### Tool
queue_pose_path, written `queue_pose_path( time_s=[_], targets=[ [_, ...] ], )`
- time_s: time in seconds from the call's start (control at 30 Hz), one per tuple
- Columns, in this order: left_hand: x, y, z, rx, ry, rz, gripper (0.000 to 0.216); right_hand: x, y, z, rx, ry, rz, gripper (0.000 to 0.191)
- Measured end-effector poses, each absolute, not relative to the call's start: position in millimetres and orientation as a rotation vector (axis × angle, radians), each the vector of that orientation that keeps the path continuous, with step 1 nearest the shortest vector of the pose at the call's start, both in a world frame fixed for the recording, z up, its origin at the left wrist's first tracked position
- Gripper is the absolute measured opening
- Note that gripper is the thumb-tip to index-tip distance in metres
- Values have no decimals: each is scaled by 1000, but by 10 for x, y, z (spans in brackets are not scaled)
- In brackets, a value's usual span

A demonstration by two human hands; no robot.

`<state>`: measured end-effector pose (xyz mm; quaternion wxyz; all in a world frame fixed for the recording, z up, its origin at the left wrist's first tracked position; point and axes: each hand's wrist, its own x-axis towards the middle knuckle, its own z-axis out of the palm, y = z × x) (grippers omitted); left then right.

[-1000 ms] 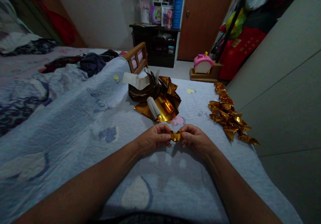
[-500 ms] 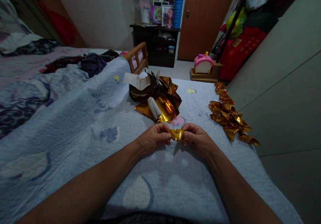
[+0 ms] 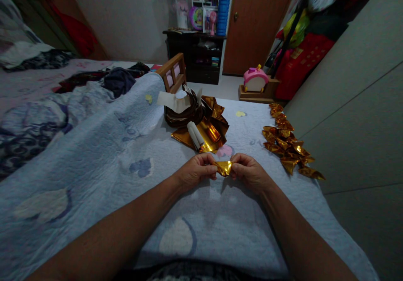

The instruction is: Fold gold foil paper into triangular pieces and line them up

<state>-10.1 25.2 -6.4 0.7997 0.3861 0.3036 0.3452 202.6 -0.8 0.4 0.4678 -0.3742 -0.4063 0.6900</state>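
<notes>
Head view shows our left hand (image 3: pixel 197 172) and right hand (image 3: pixel 250 173), fingers clamped on opposite ends of the gold foil piece (image 3: pixel 224 168), which sits between them, long axis running side to side, neither hand nearer.

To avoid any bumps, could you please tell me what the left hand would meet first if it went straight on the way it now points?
Beyond the foil it pinches, the left hand would probably meet the right hand first, though depth is hard to judge.
</notes>
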Motion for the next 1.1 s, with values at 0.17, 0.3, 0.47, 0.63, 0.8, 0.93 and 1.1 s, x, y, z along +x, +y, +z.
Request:
queue_pose_path(
  time_s=[0.17, 0.3, 0.47, 0.63, 0.8, 0.93, 1.1],
  targets=[
    [-101, 257, -54, 859, 661, 753, 41, 2026, 4, -1, -905, -977, 1694, 32],
    [-100, 255, -49, 883, 667, 750, 40, 2031, 5, -15, -894, -959, 1708, 31],
    [-101, 259, -55, 906, 664, 754, 41, 2039, 4, -24, -885, -978, 1700, 29],
    [-150, 268, -3, 987, 680, 745, 38, 2032, 1, 2, -917, -997, 1681, 28],
    [-193, 243, 91, 1423, 749, 976, 16, 2015, 3, 34, -944, -958, 1688, 35],
    [-190, 190, 93, 1988, 800, 1101, 10, 2004, -7, 61, -967, -954, 1649, 35],
    [-164, 148, 44, 2229, 760, 1060, 17, 2018, -6, 33, -1036, -995, 1550, 29]
  ],
)
